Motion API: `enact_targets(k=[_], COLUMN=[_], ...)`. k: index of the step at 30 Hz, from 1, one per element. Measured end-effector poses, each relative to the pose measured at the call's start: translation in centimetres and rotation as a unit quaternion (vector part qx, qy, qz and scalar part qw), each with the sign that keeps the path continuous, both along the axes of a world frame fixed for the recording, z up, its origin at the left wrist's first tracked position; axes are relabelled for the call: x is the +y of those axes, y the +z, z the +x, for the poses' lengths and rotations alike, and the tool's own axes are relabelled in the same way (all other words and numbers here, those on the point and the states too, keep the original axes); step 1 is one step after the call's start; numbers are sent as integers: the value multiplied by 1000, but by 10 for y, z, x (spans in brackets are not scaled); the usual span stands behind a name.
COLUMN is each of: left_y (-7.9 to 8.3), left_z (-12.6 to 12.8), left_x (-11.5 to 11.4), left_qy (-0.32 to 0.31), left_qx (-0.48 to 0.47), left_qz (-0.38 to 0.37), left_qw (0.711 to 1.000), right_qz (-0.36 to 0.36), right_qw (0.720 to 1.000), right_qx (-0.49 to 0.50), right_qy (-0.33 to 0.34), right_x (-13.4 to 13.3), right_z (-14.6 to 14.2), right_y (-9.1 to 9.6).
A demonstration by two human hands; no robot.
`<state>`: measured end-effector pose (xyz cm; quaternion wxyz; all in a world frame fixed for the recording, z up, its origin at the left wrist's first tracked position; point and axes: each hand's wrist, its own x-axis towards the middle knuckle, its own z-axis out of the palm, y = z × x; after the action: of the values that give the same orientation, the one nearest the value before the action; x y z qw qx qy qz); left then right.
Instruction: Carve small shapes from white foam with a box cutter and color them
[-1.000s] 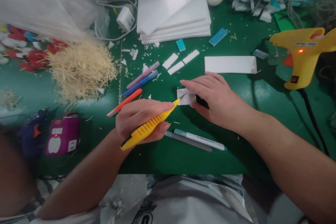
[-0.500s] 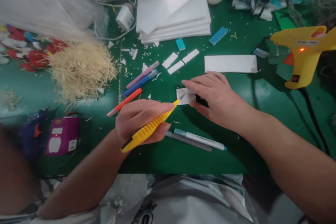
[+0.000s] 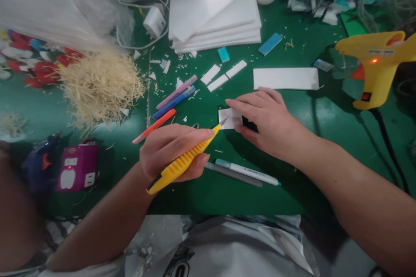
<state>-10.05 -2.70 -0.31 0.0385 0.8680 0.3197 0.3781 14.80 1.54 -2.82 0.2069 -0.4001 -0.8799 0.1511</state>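
My left hand (image 3: 172,151) is closed around a yellow craft knife (image 3: 183,162), its blade tip resting on a small white foam piece (image 3: 224,118). My right hand (image 3: 268,121) grips the right end of that piece with fingers and thumb, pressing it to the green table; part of it is hidden under the fingers. Just beyond lie several short white strips (image 3: 217,83) and a longer white strip (image 3: 286,78). A white-and-teal marker (image 3: 248,172) and a grey pen (image 3: 235,174) lie nearer my body, right of the knife.
Orange (image 3: 154,126), blue (image 3: 173,102) and pink markers (image 3: 177,92) lie left. A yellow glue gun (image 3: 377,69) stands right, its light on. White foam sheets (image 3: 214,13) are stacked behind; straw shreds (image 3: 100,86) and a purple socket box (image 3: 78,168) sit left.
My left hand and the knife have shifted slightly left and toward my body, the blade still on the white piece. My right hand has hardly moved.
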Motion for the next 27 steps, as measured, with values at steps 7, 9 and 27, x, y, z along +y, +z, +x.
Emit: enact_targets(k=[7,9,27], left_y=[2,3,12], left_z=[1,2,-1], left_x=[-3,-3,-5], left_qy=[26,24,44], left_qx=[8,7,38], left_qz=[16,18,47], left_qw=[1000,1000,997], right_qz=[4,3,-2], right_qw=[1000,1000,1000], right_qx=[-12,-14,-26], right_qy=[-5,-3,-8], right_x=[1,1,0], right_z=[1,1,-1], right_y=[1,1,3])
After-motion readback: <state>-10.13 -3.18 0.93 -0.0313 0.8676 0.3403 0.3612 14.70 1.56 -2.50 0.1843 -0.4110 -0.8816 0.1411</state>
